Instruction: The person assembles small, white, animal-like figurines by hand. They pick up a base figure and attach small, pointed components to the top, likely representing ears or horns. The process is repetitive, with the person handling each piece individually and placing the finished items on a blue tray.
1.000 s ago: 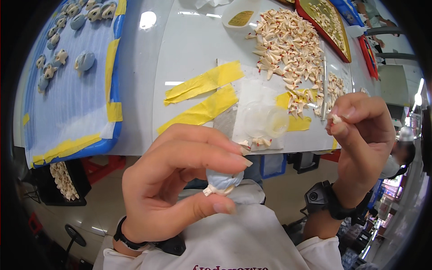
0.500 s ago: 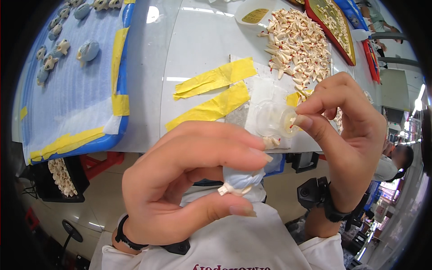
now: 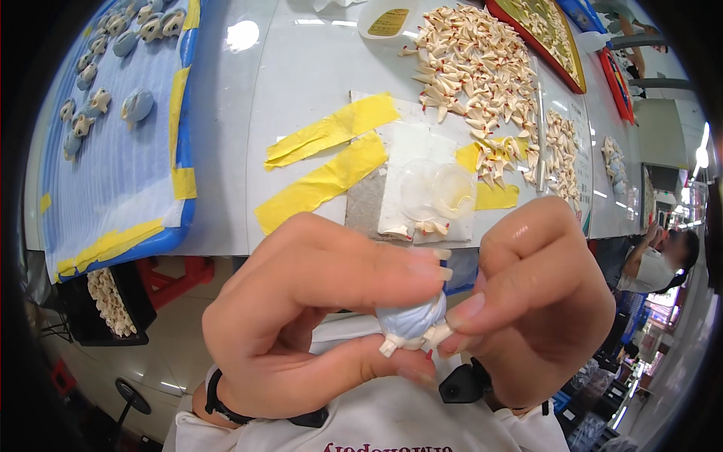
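Between the thumb and fingers of my left hand (image 3: 294,309) is a small light-blue and cream figurine (image 3: 411,319), held low in front of my shirt. My right hand (image 3: 542,301) pinches a small cream piece (image 3: 438,333) against the figurine's right side. A red tip shows just below that piece; my fingertips hide part of the contact. Beyond my hands, a small clear plastic dish (image 3: 454,190) sits on a white-covered board (image 3: 392,184). A few cream pieces (image 3: 431,227) lie at the board's near edge.
A large heap of red-tipped cream pieces (image 3: 471,68) spreads behind the board. Yellow tape strips (image 3: 331,177) lie left of it. At the left, a blue tray (image 3: 177,233) carries several blue-and-cream figurines (image 3: 137,107). A red-rimmed tray (image 3: 538,41) stands far right.
My right hand has come down and left from the clear dish to the figurine, bringing a small cream piece against it. My left hand keeps its hold on the figurine. The view has shifted slightly.
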Tool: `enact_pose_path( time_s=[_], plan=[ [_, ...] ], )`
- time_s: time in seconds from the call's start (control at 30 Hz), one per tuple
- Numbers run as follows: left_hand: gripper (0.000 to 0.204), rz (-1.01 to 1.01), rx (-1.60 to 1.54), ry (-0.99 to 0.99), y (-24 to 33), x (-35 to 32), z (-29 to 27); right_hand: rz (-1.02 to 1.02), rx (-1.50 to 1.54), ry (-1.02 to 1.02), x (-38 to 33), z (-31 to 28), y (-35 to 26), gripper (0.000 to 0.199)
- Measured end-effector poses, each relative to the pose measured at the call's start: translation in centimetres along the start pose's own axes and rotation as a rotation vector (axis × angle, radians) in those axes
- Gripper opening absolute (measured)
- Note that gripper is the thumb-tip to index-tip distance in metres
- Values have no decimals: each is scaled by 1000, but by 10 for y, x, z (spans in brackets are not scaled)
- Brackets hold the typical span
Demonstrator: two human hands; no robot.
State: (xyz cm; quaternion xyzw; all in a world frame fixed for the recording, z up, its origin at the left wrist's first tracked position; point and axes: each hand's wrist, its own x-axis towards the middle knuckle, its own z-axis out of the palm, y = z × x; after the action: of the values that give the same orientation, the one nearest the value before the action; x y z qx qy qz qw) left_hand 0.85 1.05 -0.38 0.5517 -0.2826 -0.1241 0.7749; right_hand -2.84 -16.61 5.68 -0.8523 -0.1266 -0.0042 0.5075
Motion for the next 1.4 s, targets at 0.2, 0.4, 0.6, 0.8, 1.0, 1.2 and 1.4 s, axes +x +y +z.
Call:
enact_pose_path(
  time_s=[0.2,0.4,0.6,0.8,1.0,1.2,1.4],
  plan=[
    [34,46,251,-1,7,-4,4,-204,-231,21,1,1,2,21],
    [41,112,303,-24,0,0,-1,-147,-87,190,-2,10,13,24],
    [50,-125,55,417,1,-4,-1,241,-443,415,1,-46,37,15],
    [54,-120,157,491,2,-6,-3,261,-625,271,17,-54,58,14],
    [48,4,247,146,-5,-8,-13,139,-722,180,19,-53,59,8],
    [47,37,279,27,-5,-2,-12,-8,-751,289,19,-54,63,6],
    [45,-54,243,83,-1,-9,-10,88,-218,493,6,-53,57,8]
  ],
)
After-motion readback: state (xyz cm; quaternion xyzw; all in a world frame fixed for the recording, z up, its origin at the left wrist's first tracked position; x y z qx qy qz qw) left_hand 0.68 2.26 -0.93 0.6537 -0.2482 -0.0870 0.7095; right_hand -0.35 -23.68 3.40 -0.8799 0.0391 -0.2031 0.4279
